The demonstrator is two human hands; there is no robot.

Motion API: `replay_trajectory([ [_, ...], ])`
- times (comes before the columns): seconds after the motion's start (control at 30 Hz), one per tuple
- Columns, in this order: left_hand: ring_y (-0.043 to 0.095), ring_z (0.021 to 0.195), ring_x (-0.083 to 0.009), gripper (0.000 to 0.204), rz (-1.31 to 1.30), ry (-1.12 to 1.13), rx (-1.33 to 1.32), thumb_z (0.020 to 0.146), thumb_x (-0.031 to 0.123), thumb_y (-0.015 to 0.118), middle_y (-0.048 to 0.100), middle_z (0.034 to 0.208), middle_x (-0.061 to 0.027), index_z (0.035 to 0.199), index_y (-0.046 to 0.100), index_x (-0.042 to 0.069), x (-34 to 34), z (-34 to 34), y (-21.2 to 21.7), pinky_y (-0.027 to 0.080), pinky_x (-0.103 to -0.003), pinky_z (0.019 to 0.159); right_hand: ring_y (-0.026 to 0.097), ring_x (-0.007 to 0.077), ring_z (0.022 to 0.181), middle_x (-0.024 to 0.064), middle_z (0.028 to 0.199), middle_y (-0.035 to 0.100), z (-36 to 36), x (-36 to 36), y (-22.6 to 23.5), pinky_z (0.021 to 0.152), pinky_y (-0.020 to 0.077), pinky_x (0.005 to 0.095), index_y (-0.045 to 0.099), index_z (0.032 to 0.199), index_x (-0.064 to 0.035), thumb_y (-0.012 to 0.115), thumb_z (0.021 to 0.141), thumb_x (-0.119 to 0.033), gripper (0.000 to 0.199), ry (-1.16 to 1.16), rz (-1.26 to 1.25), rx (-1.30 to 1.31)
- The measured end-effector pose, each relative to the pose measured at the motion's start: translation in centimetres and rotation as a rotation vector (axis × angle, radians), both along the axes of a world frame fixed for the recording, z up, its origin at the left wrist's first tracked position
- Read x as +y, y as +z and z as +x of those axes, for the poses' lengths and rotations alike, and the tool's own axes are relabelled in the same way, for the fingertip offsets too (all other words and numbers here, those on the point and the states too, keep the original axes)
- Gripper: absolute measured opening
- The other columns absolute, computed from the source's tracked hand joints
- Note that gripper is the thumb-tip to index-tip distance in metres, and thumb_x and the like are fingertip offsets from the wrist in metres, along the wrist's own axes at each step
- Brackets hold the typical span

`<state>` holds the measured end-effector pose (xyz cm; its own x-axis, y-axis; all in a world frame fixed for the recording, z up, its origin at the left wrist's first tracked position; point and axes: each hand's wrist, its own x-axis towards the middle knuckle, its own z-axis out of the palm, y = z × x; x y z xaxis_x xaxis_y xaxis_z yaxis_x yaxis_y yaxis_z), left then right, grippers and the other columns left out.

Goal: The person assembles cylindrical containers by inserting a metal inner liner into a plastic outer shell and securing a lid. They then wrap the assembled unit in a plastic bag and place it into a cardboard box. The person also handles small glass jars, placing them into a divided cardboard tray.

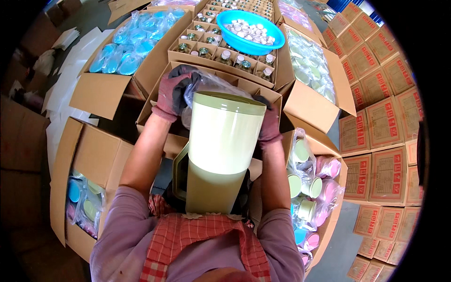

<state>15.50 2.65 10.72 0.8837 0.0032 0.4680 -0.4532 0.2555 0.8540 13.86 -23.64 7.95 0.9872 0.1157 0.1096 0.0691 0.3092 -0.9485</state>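
A tall pale-green plastic jug (221,150) stood upright at the centre of the view, its base close to the person's chest at 6 o'clock and its flat round top towards 12. A handle of the same green ran down its side at 9 o'clock. A clear plastic bag (206,84), crumpled and glossy, bunched over the jug's upper rim from 10 to 12 o'clock, touching the rim.
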Motion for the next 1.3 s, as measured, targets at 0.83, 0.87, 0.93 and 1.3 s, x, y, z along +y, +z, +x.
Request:
replay_trajectory([
  [0.83, 0.061, 0.090, -0.0196, 0.026, 0.745, -0.058, 0.209, 0.081, 0.014, 0.049, 0.065, 0.098, -0.0108, 0.101, 0.062, 0.002, 3.2, -17.1, -12.6, 0.045, -0.030, 0.085, 0.059, 0.0100, 0.079, 0.0054, 0.089, 0.065, -20.8, -2.4, 2.5, 0.071, 0.0471, 0.0219, 0.064, 0.096, 0.0011, 0.067, 0.076, -0.004, 0.020, -0.085, -0.405, 0.061],
  [0.87, 0.061, 0.091, -0.0194, 0.028, 0.803, -0.056, 0.147, 0.082, 0.013, 0.049, 0.064, 0.100, -0.0108, 0.104, 0.060, 0.002, 3.2, -16.9, -12.6, 0.045, -0.029, 0.086, 0.058, 0.0097, 0.083, 0.0061, 0.094, 0.064, -21.1, -2.7, 2.1, 0.074, 0.0464, 0.0223, 0.063, 0.099, 0.0011, 0.067, 0.076, -0.005, 0.023, -0.106, -0.324, 0.054],
  [0.93, 0.059, 0.096, -0.0196, 0.030, 0.666, -0.162, 0.244, 0.084, 0.011, 0.047, 0.063, 0.106, -0.0105, 0.111, 0.057, 0.003, 2.6, -16.4, -13.0, 0.045, -0.029, 0.087, 0.058, 0.0108, 0.083, 0.0061, 0.097, 0.063, -22.1, -3.4, 1.6, 0.075, 0.0463, 0.0231, 0.061, 0.101, 0.0018, 0.067, 0.076, -0.007, 0.027, -0.171, -0.227, 0.020],
  [1.3, 0.052, 0.109, -0.0235, 0.039, -0.921, -0.929, 0.318, 0.093, 0.024, 0.036, 0.051, 0.122, -0.0126, 0.126, 0.042, 0.005, -5.0, -12.0, -7.8, 0.042, -0.034, 0.094, 0.055, 0.0127, 0.098, 0.0073, 0.106, 0.061, -24.4, -0.5, 2.2, 0.087, 0.0419, 0.0250, 0.058, 0.108, 0.0023, 0.068, 0.074, -0.003, 0.036, -0.209, -0.267, -0.081],
])
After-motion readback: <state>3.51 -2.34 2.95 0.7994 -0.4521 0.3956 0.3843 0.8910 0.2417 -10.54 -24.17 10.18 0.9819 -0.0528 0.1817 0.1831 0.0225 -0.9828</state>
